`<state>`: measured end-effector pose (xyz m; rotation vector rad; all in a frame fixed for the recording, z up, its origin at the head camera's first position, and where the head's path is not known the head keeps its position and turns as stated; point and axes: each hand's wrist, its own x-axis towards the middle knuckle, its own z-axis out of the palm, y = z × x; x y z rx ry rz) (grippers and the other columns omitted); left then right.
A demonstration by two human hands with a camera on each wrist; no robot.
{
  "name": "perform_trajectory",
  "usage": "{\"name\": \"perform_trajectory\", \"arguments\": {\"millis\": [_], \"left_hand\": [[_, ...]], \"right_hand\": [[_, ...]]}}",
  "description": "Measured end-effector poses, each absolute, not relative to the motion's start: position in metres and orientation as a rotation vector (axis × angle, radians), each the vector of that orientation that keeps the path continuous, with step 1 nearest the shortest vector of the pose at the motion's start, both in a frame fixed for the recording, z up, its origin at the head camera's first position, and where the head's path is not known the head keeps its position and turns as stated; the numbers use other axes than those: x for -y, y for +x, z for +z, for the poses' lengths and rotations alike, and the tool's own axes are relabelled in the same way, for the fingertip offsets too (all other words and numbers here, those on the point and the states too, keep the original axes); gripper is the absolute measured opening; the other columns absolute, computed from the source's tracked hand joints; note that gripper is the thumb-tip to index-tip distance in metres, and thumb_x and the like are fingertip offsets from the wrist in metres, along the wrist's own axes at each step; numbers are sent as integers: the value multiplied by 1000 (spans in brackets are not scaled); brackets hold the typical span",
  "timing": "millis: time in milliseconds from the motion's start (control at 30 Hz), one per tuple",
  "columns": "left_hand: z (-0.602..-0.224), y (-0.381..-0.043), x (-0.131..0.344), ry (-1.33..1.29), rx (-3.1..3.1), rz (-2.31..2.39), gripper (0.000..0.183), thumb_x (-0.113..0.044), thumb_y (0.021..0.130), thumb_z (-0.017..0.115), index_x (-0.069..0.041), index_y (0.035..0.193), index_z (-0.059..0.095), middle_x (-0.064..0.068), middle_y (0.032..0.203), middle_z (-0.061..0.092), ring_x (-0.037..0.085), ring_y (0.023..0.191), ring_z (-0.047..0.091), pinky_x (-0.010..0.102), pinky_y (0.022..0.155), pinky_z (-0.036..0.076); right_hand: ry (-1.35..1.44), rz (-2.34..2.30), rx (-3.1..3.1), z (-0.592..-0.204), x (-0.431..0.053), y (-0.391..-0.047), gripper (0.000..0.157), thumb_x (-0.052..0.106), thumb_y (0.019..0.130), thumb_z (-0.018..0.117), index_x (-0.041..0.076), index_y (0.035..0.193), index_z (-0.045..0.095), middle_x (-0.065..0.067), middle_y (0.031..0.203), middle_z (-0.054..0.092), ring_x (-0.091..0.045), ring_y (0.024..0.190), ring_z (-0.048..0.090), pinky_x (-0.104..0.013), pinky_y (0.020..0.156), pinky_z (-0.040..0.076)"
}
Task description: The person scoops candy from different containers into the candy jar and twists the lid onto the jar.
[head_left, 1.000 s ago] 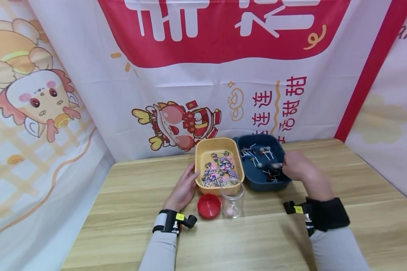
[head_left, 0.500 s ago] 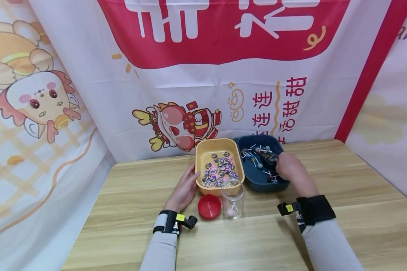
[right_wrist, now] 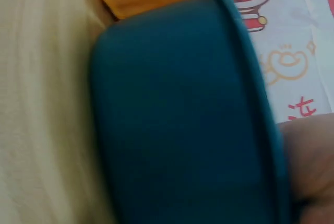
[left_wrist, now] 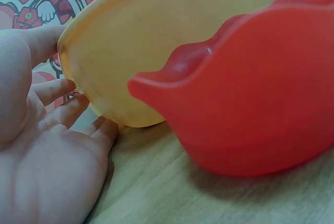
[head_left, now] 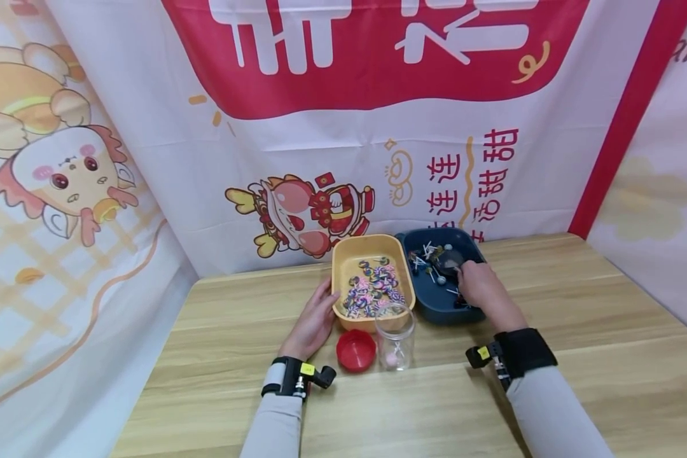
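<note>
My left hand point(head_left: 313, 321) rests against the left side of a yellow bin point(head_left: 341, 254), its thumb at the rim and fingers along the outer wall. Inside lie many swirl-patterned lollipops point(head_left: 378, 280). My right hand point(head_left: 481, 289) grips the handle of a dark scoop point(head_left: 449, 261), its bowl down in a blue bin point(head_left: 435, 312) among scattered white-stick lollipops point(head_left: 429, 251). In the right wrist view the blue bin's wall point(right_wrist: 177, 104) hides most of that hand. A clear jar point(head_left: 396, 343) stands upright in front of the bins, with a pink-and-white lollipop at its bottom.
A red scalloped lid point(head_left: 356, 351) lies left of the jar, near the left wrist, and looms large in the left wrist view. The wooden table point(head_left: 412, 413) runs back to a printed cloth point(head_left: 298, 140) just behind the bins.
My right hand has moved left and a little forward within the blue bin, bringing the scoop to the lollipops at its far side. The left hand stays on the yellow bin.
</note>
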<state>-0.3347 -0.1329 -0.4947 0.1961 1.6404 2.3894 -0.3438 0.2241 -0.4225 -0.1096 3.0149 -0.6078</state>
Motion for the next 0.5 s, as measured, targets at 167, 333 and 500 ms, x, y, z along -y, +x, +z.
{"name": "perform_trajectory", "arguments": {"millis": [167,333,500], "left_hand": [[-495,-334,132,196,-1641,2384,64,-16,109,47,-15,165,15,11,171,14,27,156,21,40,128,18],[-494,-334,132,188,-1656,2375,65,-17,108,48,-15,165,15,10,171,13,26,155,21,39,128,18],[-493,-334,133,183,-1651,2381,65,-17,108,48,-15,165,16,9,172,13,26,156,21,39,128,18]], "right_hand": [[-164,-528,-2998,-430,-223,-343,17,5,96,51,-6,103,61,-25,103,63,-35,86,61,-51,75,54],[-233,-495,-2984,-433,-224,-343,38,7,96,52,-13,128,54,-33,124,57,-44,111,58,-61,97,49],[-295,-527,-2983,-432,-222,-344,44,7,97,48,-15,136,46,-34,130,54,-45,117,55,-63,101,47]]}}
